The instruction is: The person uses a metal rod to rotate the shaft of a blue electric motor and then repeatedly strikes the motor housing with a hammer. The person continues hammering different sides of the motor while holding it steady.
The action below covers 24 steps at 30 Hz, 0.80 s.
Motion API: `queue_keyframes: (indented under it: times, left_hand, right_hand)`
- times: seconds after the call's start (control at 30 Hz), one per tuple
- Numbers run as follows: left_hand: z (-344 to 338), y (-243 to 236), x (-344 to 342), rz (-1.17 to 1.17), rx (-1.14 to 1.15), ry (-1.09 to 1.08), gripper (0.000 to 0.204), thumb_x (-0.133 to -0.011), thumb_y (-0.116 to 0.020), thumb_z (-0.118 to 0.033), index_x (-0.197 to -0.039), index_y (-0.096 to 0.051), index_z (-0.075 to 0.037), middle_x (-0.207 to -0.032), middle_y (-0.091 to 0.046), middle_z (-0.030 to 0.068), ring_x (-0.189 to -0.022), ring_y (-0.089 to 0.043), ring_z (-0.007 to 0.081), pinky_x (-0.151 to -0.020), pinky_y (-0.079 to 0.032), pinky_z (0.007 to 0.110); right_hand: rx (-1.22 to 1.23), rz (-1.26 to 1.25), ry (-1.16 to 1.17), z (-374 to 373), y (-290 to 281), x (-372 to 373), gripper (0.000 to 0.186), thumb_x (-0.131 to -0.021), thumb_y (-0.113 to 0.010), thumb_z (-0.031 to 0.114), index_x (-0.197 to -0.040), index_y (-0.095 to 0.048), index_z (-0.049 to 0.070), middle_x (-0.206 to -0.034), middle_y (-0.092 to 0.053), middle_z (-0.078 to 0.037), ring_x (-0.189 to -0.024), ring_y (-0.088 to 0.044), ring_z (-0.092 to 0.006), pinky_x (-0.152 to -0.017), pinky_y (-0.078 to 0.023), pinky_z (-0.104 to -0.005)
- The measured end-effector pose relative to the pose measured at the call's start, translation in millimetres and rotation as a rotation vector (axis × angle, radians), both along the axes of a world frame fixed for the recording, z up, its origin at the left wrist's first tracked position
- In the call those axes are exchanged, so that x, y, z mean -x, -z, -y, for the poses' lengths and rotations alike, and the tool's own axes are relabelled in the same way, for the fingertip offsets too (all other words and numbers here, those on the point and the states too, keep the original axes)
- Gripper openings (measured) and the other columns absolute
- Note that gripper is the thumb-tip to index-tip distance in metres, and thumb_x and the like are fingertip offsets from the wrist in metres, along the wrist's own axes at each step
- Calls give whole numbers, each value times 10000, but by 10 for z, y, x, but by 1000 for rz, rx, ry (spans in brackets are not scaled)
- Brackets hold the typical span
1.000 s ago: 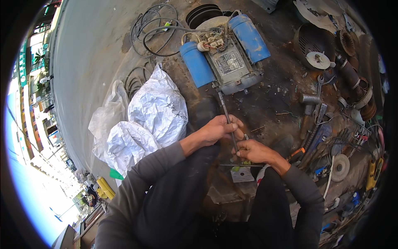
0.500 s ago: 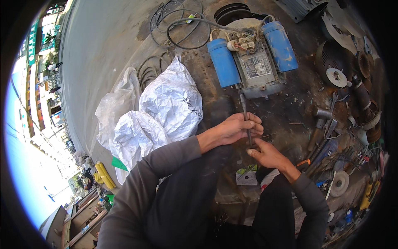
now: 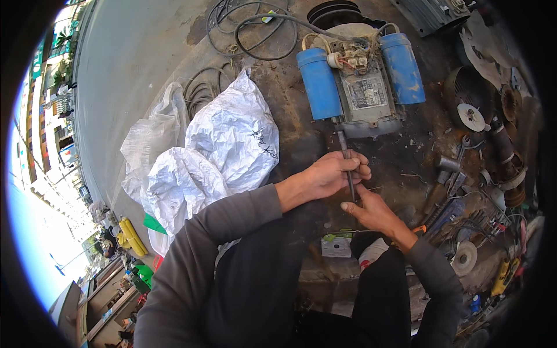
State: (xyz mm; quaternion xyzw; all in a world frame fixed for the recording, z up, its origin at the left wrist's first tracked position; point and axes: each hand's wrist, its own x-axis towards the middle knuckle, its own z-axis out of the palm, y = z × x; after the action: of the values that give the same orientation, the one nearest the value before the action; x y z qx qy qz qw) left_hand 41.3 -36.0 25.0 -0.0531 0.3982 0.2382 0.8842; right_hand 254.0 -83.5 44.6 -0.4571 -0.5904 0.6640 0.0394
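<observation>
In the head view, a person's left hand [image 3: 326,177] curls its fingers around a dark metal rod [image 3: 342,141] at the frame's centre; whether the right hand [image 3: 378,216], at the rod's lower end, also grips cannot be told. Dark, stained ground [image 3: 283,81] bears a motor [image 3: 364,122], upper centre; pale pavement [image 3: 130,52] spans upper left, beside sunlit buildings [image 3: 36,130].
</observation>
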Motion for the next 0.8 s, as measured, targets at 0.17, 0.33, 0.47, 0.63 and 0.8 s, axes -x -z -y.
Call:
queue_keyframes:
  times: [0.17,0.33,0.47,0.63,0.8]
  left_hand:
    - [-12,-19,26,18,25,-17,188,-1129,-555,-159,-1222,-666,-39,-1158,-746,108,-1206,-704,294,-1126,-511,442]
    - [-25,-24,-4,-17,45,-33,178,-1130,-557,-161,-1206,-667,-43,-1146,-752,113,-1209,-706,301,-1132,-502,445]
    - [-43,-9,-22,6,46,-40,156,-1125,-567,-161,-1178,-665,-51,-1131,-753,106,-1213,-702,298,-1135,-497,442]
    - [-43,7,-10,13,38,-58,148,-1119,-577,-161,-1173,-662,-52,-1112,-753,106,-1219,-694,296,-1147,-491,453]
    - [-39,12,-30,60,17,-100,149,-1115,-583,-153,-1183,-662,-47,-1123,-741,109,-1223,-689,315,-1153,-490,463]
  right_hand:
    - [562,-94,49,-125,0,-55,220,-1029,-667,130,-1169,-677,-40,-902,-762,-104,-689,-672,-131,-649,-541,-328]
    - [333,104,-68,-168,-61,-62,262,-987,-751,171,-1126,-681,-40,-872,-740,-98,-698,-679,-181,-665,-545,-359]
    - [179,18,26,-106,-31,2,222,-1031,-715,146,-1162,-669,-27,-911,-740,-65,-739,-669,-163,-686,-550,-326]
    - [476,-195,166,-111,74,-36,201,-989,-725,128,-1091,-689,-41,-866,-726,-81,-719,-662,-171,-658,-535,-361]
    - [297,34,79,-142,64,-74,220,-968,-754,164,-1062,-685,-21,-833,-690,-43,-698,-624,-152,-647,-515,-339]
